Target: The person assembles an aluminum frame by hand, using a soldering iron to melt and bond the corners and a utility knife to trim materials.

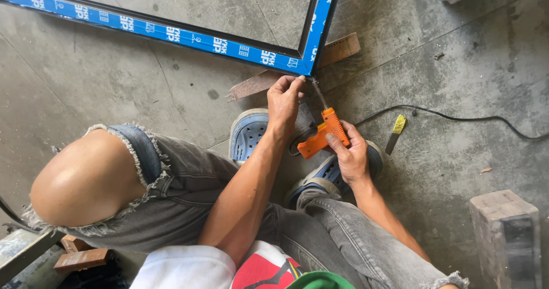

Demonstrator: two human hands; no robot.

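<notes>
I squat on a concrete floor over the corner of a metal frame (171, 34) covered in blue protective film. My right hand (350, 154) grips an orange corded power drill (323, 133), and its long bit points up at the frame's corner. My left hand (285, 97) pinches at that corner, fingertips right by the bit's tip. A wooden strip (257, 83) lies under the corner.
The drill's black cord (457, 117) runs off to the right across the floor. A small yellow-handled tool (396, 132) lies beside my right foot. A wood block (506, 232) stands at lower right, and small wood pieces (80, 257) lie at lower left.
</notes>
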